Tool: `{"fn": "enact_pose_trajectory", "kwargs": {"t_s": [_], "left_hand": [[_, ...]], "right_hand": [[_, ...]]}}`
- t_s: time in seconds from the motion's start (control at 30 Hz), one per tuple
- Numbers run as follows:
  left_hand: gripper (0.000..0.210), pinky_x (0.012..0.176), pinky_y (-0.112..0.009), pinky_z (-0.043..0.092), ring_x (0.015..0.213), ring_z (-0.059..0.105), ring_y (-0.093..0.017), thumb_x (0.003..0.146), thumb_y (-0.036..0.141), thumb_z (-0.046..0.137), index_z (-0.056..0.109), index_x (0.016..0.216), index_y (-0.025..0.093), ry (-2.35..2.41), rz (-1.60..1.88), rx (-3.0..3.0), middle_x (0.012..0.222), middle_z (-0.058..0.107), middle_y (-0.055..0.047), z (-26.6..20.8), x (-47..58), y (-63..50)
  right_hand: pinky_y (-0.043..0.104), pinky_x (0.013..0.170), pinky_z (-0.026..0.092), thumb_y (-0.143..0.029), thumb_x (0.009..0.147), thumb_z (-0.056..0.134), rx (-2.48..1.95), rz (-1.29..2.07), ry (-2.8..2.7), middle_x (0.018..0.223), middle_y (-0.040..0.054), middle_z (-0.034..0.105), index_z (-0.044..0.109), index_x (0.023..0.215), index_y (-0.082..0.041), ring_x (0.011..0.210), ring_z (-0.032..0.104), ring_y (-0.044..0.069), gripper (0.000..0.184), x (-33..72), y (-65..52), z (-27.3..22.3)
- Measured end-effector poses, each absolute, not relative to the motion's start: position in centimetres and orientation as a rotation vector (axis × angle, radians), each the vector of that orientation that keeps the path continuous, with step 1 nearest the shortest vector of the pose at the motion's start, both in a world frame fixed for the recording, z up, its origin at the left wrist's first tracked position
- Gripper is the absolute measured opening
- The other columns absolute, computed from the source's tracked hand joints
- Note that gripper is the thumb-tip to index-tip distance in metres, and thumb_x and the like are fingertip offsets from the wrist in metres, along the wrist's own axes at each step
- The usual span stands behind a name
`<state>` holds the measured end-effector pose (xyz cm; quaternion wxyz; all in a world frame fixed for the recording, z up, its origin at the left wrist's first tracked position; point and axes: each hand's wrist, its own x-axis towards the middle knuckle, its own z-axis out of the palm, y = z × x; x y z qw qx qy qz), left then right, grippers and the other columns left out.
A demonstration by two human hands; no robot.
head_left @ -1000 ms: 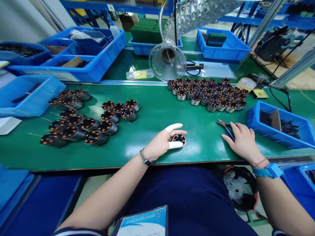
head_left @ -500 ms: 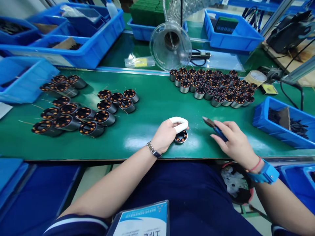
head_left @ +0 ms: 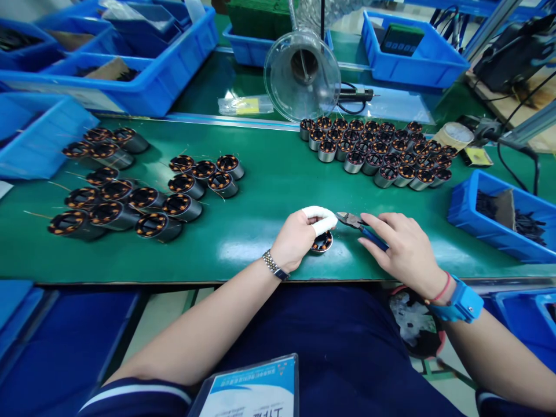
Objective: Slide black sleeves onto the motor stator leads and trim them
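White coverings wrap the thumb and index finger of my left hand [head_left: 297,237], which are closed together at the upper edge of a motor stator [head_left: 322,243]. The hand hides part of this black ring with copper windings as it rests on the green bench. A pair of cutting pliers [head_left: 372,236] with blue handles is held in my right hand [head_left: 402,249]. Its jaws point left and lie right beside the covered fingertips. Whether a wire is between the jaws is too small to tell.
Stators with loose wire ends [head_left: 113,211] stand at the left; a dense group of stators [head_left: 386,150] fills the back right. A clear extraction funnel [head_left: 303,78] hangs over the bench. Blue bins [head_left: 499,231] line the right and back, near a slim black tool [head_left: 356,94].
My right hand has brought the pliers leftward, up to the fingertips of my left hand. The left hand keeps its hold by the stator. The view has shifted slightly.
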<state>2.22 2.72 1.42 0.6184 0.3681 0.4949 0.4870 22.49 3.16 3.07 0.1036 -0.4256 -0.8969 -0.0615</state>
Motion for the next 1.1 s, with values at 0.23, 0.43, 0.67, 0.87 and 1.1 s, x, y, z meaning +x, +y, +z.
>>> {"fn": "enact_pose_trajectory", "kwargs": {"t_s": [0.23,0.43,0.67,0.87,1.1], "left_hand": [[0.01,0.058,-0.023,0.04,0.06,0.053,-0.011,0.063,0.022,0.067,0.063,0.067,0.014,1.143,1.117,0.85,0.064,0.061,0.001,1.5,2.2,2.7],[0.011,0.059,-0.023,0.04,0.06,0.053,-0.011,0.062,0.023,0.068,0.063,0.066,0.014,1.151,1.122,0.845,0.064,0.061,0.001,1.5,2.3,2.7],[0.018,0.069,-0.026,0.044,0.072,0.058,-0.013,0.063,0.022,0.069,0.062,0.079,0.014,1.145,1.12,0.885,0.076,0.063,-0.001,1.1,2.1,2.4],[0.046,0.076,-0.031,0.046,0.083,0.059,-0.015,0.06,0.013,0.07,0.052,0.103,0.016,1.163,1.072,0.945,0.092,0.062,-0.005,0.9,0.7,1.0],[0.031,0.074,-0.028,0.045,0.08,0.061,-0.015,0.064,0.016,0.069,0.057,0.093,0.015,1.077,1.019,0.884,0.087,0.067,-0.005,1.2,0.4,1.4]], "right_hand": [[0.033,0.067,0.037,-0.04,0.086,0.042,-1.247,-0.181,-2.648,0.095,0.0097,0.056,0.05,0.119,-0.02,0.083,0.049,0.021,0.04,22.4,3.0,3.1],[0.033,0.067,0.038,-0.04,0.086,0.042,-1.238,-0.164,-2.652,0.094,0.0095,0.057,0.05,0.118,-0.019,0.083,0.05,0.021,0.039,22.4,3.0,3.0],[0.032,0.071,0.042,-0.039,0.086,0.043,-1.274,-0.049,-2.523,0.095,0.0087,0.057,0.047,0.121,-0.019,0.084,0.053,0.02,0.04,22.5,3.1,3.1],[0.035,0.068,0.042,-0.042,0.084,0.047,-1.373,-0.119,-2.598,0.094,0.0106,0.057,0.049,0.12,-0.02,0.083,0.053,0.023,0.043,23.9,3.7,2.9],[0.035,0.073,0.042,-0.043,0.084,0.046,-1.305,-0.046,-2.621,0.101,0.0095,0.057,0.047,0.123,-0.021,0.088,0.052,0.022,0.044,23.9,3.4,3.4]]}}
